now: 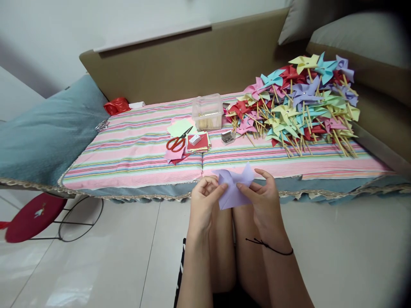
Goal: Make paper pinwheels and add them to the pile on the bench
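forearms (194, 265) foremost, left hand (205, 190) and right hand (263, 199) grip purple paper (233, 199) between fingers (218, 192); ideally, curl its corners (247, 173) without creasing.

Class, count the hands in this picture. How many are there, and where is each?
2. The left hand pinches the left side of the purple paper; the right hand pinches its right side. No other hands show.

pale wall (128, 17) | brown sofa (180, 64), striped pink cover (135, 145) | glossy tile floor (125, 256) reflecting light | red stool (30, 222)
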The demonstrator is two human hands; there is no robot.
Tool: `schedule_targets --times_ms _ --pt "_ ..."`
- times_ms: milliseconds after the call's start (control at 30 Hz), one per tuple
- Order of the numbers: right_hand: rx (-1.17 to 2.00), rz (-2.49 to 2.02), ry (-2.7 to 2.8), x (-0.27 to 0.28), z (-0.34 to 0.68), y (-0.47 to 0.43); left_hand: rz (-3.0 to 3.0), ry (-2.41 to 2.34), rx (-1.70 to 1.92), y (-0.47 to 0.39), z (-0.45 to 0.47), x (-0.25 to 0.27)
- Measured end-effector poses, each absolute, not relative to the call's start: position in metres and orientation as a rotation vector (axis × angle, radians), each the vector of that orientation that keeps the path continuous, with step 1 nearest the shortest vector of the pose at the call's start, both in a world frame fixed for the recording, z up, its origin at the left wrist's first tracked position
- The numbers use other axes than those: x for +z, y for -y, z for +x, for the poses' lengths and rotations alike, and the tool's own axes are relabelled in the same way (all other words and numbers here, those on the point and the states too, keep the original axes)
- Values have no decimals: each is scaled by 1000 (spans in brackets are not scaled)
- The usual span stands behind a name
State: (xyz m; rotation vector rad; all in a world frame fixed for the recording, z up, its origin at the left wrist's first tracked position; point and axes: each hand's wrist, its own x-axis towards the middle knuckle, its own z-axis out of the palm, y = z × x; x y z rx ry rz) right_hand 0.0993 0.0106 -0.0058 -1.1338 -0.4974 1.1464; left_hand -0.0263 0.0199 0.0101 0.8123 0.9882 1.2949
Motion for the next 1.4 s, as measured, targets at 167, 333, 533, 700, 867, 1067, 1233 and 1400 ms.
schedule_targets --times_ms 167,333,533,700,867,1067,1233,1400 --pt "1129 -1133 450 -4 99 -11 804 -976 1349 -20 -26 7" --pt "1112 -1097 423 -7 100 -12 1133 -1009 1319 -20 -33 8" --pt "1110 -1103 437 -8 100 -11 1321 -972 1184 -19 -42 14" --pt "1135 -1115 460 -4 97 -11 1234 -1058 1267 -19 -34 8" --pt "1157 -1098 513 -9 96 -11 886 -1024 1284 -18 -20 3" --pt "1165 -1091 551 -11 97 -11 780 -1024 1343 -20 -15 3" --pt "1175 -1079 560 -6 98 -10 753 -1008 1298 -20 -15 5" --pt "1189 -1083 577 -5 99 -9 792 -1047 1240 -19 -16 6"
